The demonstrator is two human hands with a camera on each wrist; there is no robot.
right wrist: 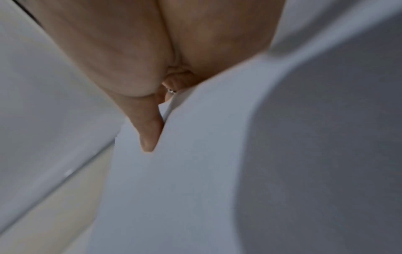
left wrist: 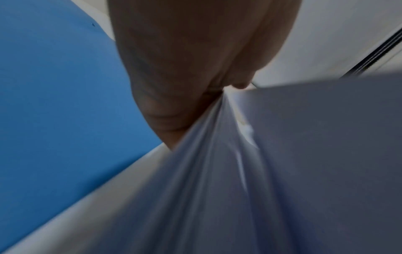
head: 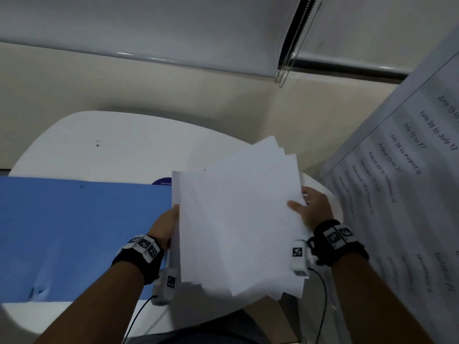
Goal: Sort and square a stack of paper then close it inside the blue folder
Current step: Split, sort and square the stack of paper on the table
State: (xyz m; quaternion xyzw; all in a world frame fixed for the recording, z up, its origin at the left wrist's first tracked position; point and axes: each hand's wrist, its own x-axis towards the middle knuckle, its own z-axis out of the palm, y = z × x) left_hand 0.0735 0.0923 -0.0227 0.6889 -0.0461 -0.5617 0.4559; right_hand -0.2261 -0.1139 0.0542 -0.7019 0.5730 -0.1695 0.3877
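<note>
A fanned, uneven stack of white paper (head: 238, 217) is held up above the white table (head: 104, 142), its sheets skewed toward the upper right. My left hand (head: 167, 223) grips the stack's left edge; the left wrist view shows the hand (left wrist: 174, 89) against the paper sheets (left wrist: 261, 171). My right hand (head: 310, 209) pinches the right edge with the thumb on top, and in the right wrist view the thumb (right wrist: 147, 134) presses on the paper (right wrist: 195, 171). The blue folder (head: 74, 232) lies open and flat on the table to the left, also in the left wrist view (left wrist: 54, 103).
A large printed sheet with date ranges (head: 407, 184) hangs at the right, close to my right arm. Window blinds (head: 149, 33) and a beaded cord (head: 293, 40) are behind the table. Cables run from both wrist cameras.
</note>
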